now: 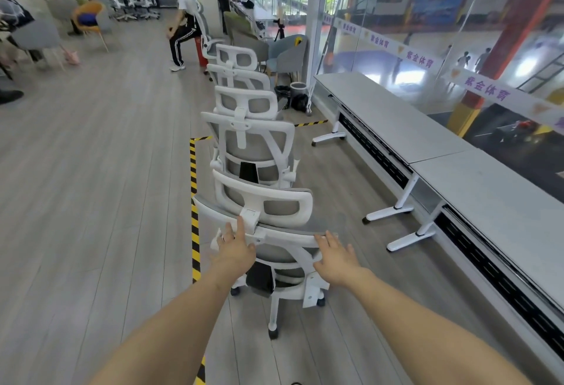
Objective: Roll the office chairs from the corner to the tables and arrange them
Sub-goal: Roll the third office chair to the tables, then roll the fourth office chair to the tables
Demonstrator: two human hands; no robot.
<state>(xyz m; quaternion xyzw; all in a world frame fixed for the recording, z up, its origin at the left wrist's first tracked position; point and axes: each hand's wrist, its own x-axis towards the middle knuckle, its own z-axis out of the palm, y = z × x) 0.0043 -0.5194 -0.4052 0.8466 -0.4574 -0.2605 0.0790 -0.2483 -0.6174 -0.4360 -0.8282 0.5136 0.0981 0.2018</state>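
A grey wood-plank floor (106, 171) carries a row of white office chairs (259, 152) on castors, yellow-and-black striped tape (194, 201), and two long grey tables (427, 152) on white legs.

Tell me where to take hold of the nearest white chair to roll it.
Grip the top rail of the nearest chair backrest from behind, one hand each side of the headrest post. It faces away, and the left hand and right hand are at that rail.
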